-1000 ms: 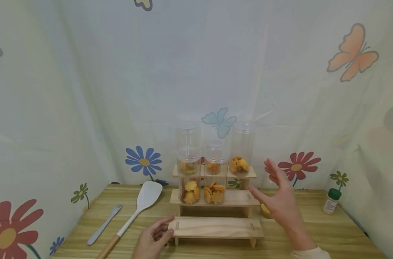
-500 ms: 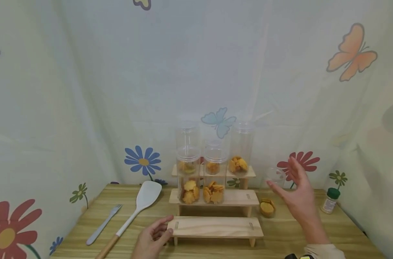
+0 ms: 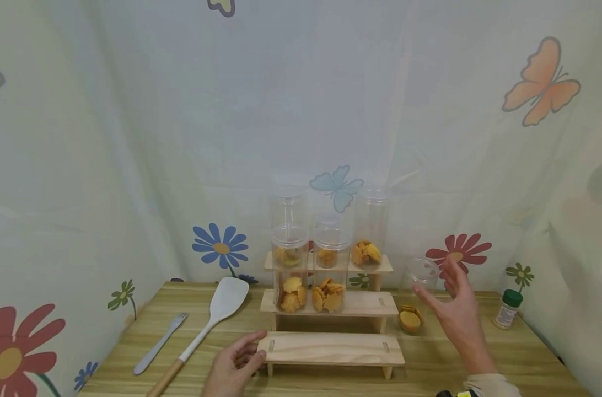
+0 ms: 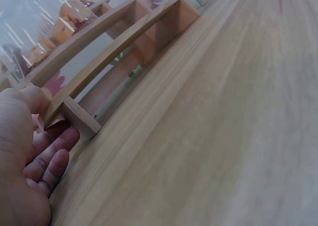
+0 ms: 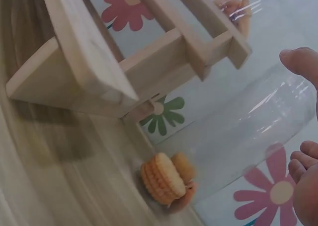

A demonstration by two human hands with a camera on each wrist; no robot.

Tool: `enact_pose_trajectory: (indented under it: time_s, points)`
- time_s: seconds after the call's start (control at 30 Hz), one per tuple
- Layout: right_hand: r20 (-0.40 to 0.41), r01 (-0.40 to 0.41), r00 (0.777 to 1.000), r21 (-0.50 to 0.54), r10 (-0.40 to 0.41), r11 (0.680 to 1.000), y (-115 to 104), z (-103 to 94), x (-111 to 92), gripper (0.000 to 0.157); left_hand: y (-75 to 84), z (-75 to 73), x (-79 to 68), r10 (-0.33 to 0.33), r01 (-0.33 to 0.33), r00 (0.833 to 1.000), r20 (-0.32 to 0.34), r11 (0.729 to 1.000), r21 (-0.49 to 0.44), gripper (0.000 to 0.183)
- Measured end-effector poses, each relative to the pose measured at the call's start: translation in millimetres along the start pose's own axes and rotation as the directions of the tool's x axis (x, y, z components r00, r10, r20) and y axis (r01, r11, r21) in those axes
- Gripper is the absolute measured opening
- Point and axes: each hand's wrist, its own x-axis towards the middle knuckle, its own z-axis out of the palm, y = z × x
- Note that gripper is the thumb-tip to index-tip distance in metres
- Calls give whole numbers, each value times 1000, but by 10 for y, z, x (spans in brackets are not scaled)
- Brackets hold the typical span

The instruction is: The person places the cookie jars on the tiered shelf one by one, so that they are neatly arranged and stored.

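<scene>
A three-step wooden shelf (image 3: 331, 348) stands on the table. My left hand (image 3: 234, 364) grips the left end of its lowest step, with the thumb over the board and the other fingers below in the left wrist view. To the right of the shelf, a clear jar (image 3: 419, 284) with yellow cookies (image 3: 410, 320) at its bottom stands upright on the table. Around its upper part my right hand (image 3: 457, 314) is spread, thumb on the near side. Whether the fingers touch the jar, I cannot tell. The right wrist view shows the cookies (image 5: 166, 181) close up.
Two clear jars (image 3: 292, 275) of cookies stand on the middle step, with three more (image 3: 370, 231) on the top step behind. A white spatula (image 3: 226, 300) and a fork (image 3: 159, 344) lie left. A green-capped bottle (image 3: 508, 310) stands far right.
My right hand has moved right, away from the shelf, uncovering the jar of cookies, then slightly lower with its fingers a little closer in. The left hand stays on the lowest step.
</scene>
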Motion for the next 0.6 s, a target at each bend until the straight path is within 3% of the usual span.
enact_pose_trajectory:
  time_s: [0.37, 0.6]
  points:
    - [39, -33, 999, 25, 32, 999, 228, 74, 12, 119, 23, 11, -32, -6, 6, 1000, -21, 1000, -21, 49]
    - [75, -84, 994, 3, 84, 996, 322, 117, 3, 123, -7, -13, 2, 2, -2, 1000, 8, 1000, 2, 54]
